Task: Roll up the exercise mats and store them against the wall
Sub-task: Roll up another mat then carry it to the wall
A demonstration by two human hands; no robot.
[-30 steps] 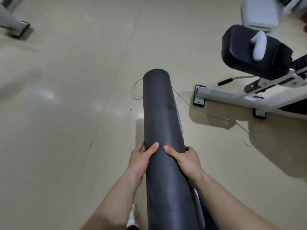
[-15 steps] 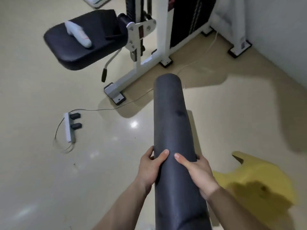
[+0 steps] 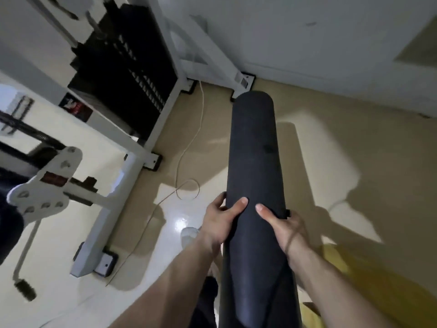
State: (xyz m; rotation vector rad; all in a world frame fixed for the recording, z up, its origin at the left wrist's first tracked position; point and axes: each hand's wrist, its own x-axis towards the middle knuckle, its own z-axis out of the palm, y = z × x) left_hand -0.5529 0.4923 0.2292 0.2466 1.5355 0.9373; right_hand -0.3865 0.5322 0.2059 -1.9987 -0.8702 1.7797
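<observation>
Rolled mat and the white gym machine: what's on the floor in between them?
A thin pale cable lies on the floor between rolled mat and machine, looping near the left hand; the head view shows it.

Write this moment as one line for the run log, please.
mat: rolled, far end toward wall | left hand: grips mat | right hand: grips mat | stored: not yet | nearby: white gym machine at left

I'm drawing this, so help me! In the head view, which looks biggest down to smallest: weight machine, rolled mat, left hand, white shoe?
1. weight machine, filling the left side.
2. rolled mat, enlarged by nearness to the camera.
3. left hand.
4. white shoe, partly hidden.
</observation>
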